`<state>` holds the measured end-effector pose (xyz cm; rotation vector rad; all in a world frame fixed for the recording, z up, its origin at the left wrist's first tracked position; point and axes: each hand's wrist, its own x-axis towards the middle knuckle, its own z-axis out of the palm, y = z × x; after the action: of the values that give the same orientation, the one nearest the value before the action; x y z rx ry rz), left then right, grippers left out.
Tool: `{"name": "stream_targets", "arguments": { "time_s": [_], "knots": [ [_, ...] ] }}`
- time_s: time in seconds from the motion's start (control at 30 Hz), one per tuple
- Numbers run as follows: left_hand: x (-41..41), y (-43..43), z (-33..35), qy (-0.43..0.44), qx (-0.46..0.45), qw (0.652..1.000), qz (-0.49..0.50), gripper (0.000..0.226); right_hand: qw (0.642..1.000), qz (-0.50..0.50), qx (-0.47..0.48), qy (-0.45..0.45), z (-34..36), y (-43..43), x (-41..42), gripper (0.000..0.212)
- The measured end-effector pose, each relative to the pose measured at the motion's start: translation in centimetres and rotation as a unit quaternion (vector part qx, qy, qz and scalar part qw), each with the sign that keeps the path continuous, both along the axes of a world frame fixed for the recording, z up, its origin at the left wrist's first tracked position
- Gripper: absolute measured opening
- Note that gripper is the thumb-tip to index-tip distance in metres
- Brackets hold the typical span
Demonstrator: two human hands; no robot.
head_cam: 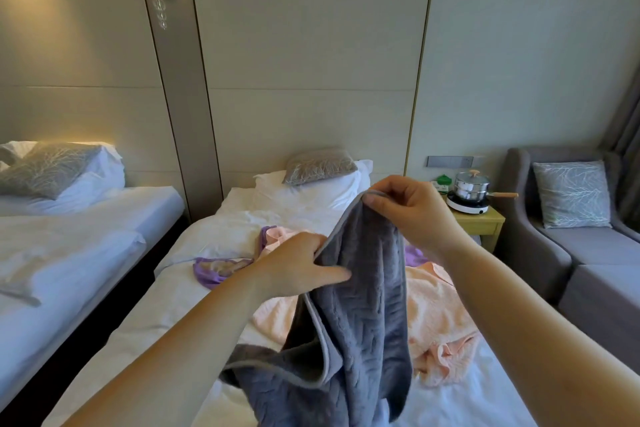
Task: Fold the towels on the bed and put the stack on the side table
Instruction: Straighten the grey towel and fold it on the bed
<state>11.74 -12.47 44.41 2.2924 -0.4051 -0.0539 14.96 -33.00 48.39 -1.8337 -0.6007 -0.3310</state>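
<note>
Centre of the frame, the grey towel is up off the bed; the right hand pinches its top corner, fingers curled tight on the piped hem; the left hand, lower and to the left, grips the side edge with the thumb laid across the cloth; the rest of the towel hangs down and its lower end bunches on the sheet at the bottom of the frame. Behind it a peach towel lies crumpled and unfolded on the mattress; a purple towel sprawls just left of centre, also loose. Right of the bed, the side table carries a white hob; on the hob sits a steel pot, lid on, handle pointing right; what is inside it cannot be told. Far right, a grey armchair holds a patterned cushion; a second bed fills the left side.
</note>
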Motion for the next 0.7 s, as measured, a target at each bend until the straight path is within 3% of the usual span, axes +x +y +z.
{"name": "stream_targets", "arguments": {
  "time_s": [0.1,0.17,0.23,0.3,0.43,0.47,0.53,0.6,0.67,0.7],
  "knots": [
    [0.4,1.7,-1.7,0.083,0.032,0.996,0.012,0.032,0.997,-0.051,-0.037,-0.05,1.2,-0.6,0.4,0.014],
    [1.0,2.6,-2.5,0.021,0.025,0.997,0.074,0.03,0.995,-0.061,-0.048,-0.058,1.4,-1.1,0.7,0.013],
    [1.6,3.2,-2.5,-0.091,-0.044,0.984,0.146,0.033,0.994,-0.081,-0.043,-0.052,1.2,-1.2,1.0,0.007],
    [2.0,3.5,-2.6,-0.13,-0.053,0.98,0.14,0.034,0.993,-0.107,-0.014,-0.054,1.2,-1.2,1.1,0.004],
    [1.9,4.0,-5.5,0.056,0.091,0.993,0.057,0.02,0.988,-0.134,0.017,-0.079,1.5,-1.3,1.0,0.005],
    [1.9,4.1,-6.4,0.065,0.103,0.99,0.071,0.017,0.987,-0.136,0.01,-0.08,1.5,-1.3,1.0,0.006],
    [2.4,4.6,-7.1,-0.011,0.063,0.985,0.159,0.016,0.988,-0.132,0.001,-0.075,1.1,-1.5,1.0,0.01],
    [3.1,5.1,-6.2,-0.101,-0.047,0.96,0.258,0.011,0.989,-0.127,0.001,-0.075,0.9,-1.6,1.0,0.014],
    [3.5,5.7,-4.8,-0.178,-0.119,0.935,0.283,0.008,0.987,-0.136,0.018,-0.087,0.9,-1.7,1.1,0.012],
    [3.8,6.0,-4.5,-0.208,-0.114,0.932,0.272,0.006,0.984,-0.145,0.035,-0.096,1.1,-1.8,1.2,0.011]
  ]
}}
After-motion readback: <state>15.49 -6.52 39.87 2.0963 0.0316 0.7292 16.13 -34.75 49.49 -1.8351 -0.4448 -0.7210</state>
